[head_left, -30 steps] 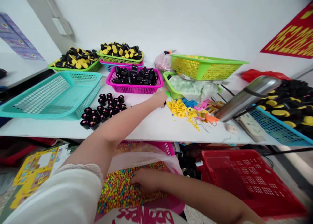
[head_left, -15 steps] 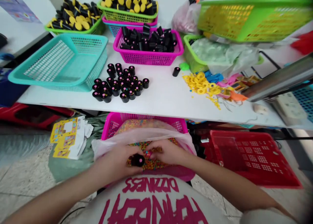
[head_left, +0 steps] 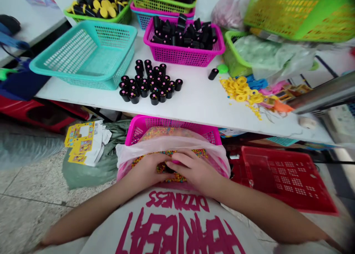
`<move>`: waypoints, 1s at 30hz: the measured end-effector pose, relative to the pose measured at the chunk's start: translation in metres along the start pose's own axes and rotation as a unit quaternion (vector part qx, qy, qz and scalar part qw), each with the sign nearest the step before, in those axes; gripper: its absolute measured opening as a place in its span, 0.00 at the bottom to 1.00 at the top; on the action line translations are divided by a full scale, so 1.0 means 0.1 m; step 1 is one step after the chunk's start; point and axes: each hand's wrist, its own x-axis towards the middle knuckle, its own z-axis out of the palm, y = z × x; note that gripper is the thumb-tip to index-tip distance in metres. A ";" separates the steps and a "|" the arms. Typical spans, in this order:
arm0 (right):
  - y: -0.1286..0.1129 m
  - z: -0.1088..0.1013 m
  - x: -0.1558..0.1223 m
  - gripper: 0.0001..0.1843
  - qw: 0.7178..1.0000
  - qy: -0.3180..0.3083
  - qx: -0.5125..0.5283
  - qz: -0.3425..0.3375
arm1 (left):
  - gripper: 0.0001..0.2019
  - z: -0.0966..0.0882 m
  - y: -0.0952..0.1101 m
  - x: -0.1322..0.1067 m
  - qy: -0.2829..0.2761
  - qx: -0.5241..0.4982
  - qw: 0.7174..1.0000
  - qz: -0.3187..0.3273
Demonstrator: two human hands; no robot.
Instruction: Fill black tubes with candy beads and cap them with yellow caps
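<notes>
Over a clear plastic bag (head_left: 130, 150) of small multicoloured beads (head_left: 199, 152), my two hands meet. My left hand (head_left: 146, 169) is curled round a small black cylinder (head_left: 168, 169), mostly hidden by fingers. My right hand (head_left: 195, 170) comes over it from the right, fingers bent and pinched on a small pink thing (head_left: 175, 161) whose kind I cannot make out. The bag sits in a pink basket (head_left: 177, 121) against my lap. On the table ahead stands a group of black cylinders (head_left: 149, 83) with pink dots on top.
A turquoise basket (head_left: 83, 72) and a magenta basket of black cylinders (head_left: 185, 56) stand on the white table (head_left: 194, 102). One black cylinder (head_left: 213, 74) lies near yellow plastic pieces (head_left: 241, 89). A red crate (head_left: 291, 172) is at lower right, printed cards (head_left: 85, 143) at left.
My right hand has moved from beside the black cylinder to over it, and the two hands now touch or nearly touch. The cylinder is more covered. The view has shifted slightly.
</notes>
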 end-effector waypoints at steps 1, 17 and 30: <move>-0.02 -0.03 0.01 0.18 1.000 0.003 0.000 0.001 | 0.10 0.01 0.00 0.00 0.003 0.002 1.000 0.002; 0.41 0.23 -0.26 0.21 0.914 -0.247 -0.124 0.296 | 0.19 -1.07 0.08 0.41 0.342 0.160 0.926 0.008; 0.42 0.60 0.19 0.15 0.957 -0.244 -0.029 0.153 | 0.23 -1.33 0.11 0.92 0.317 0.295 0.899 -0.061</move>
